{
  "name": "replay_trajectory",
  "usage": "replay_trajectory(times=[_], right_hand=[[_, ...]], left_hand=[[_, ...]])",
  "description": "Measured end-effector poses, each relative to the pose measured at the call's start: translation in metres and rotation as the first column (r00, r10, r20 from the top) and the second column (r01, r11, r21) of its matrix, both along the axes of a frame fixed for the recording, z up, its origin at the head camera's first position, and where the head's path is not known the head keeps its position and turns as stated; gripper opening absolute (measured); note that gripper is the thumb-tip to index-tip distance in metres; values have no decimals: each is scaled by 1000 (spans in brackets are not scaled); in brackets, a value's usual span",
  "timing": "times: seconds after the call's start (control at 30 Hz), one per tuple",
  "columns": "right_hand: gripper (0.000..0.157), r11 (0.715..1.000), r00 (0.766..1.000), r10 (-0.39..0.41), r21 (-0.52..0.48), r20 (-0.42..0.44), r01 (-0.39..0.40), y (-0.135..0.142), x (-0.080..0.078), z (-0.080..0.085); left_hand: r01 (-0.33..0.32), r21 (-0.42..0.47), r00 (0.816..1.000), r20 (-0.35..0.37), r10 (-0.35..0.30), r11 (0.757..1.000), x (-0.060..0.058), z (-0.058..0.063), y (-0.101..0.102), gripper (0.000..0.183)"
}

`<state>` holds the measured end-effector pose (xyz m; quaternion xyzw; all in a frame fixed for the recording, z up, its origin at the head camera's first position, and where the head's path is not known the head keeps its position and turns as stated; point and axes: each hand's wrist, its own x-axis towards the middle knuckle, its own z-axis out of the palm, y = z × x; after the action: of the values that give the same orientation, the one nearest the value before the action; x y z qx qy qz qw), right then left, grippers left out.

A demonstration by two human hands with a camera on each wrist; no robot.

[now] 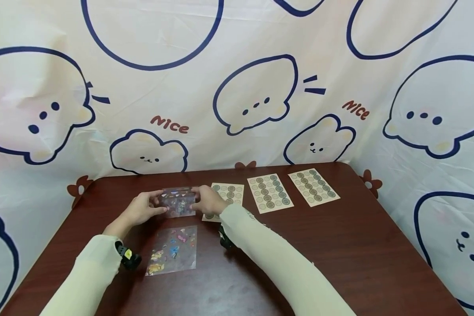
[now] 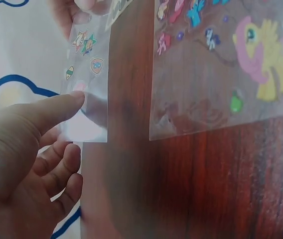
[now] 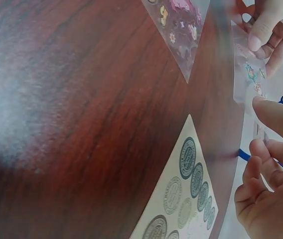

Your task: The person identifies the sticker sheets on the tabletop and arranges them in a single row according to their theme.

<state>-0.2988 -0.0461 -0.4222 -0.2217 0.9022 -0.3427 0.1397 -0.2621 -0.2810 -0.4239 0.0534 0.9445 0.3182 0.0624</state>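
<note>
Both hands hold a clear sticker sheet (image 1: 177,205) by its two sides, near the back left of the table. My left hand (image 1: 142,207) pinches the left edge, its thumb (image 2: 64,107) lying over the near face of the plastic. On the opposite edge, my right hand (image 1: 210,200) grips with thumb and fingers. Small colourful star and badge stickers show on the held sheet in the left wrist view. Closer to the body, a second clear sticker sheet (image 1: 176,249) with pony stickers lies flat on the table.
Three cream sheets with round seal-like prints lie along the back of the dark wooden table (image 1: 324,263): a left one (image 1: 237,192) partly behind the right hand, a middle one (image 1: 270,193) and a right one (image 1: 314,187). A printed cloth (image 1: 205,149) hangs behind the table.
</note>
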Motion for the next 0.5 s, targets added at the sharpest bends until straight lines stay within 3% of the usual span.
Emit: replay_trajectory(times=[0.23,0.5], right_hand=[[58,999,1000,-3,-40,16,4,5,0,-4],[55,998,1000,-3,-56,-28,2,7,4,-4]], left_hand=[[12,-18,1000,-20,-12,1000,2,-2,2,66],[10,-17,999,-36,-10,1000,6,-3,2,66]])
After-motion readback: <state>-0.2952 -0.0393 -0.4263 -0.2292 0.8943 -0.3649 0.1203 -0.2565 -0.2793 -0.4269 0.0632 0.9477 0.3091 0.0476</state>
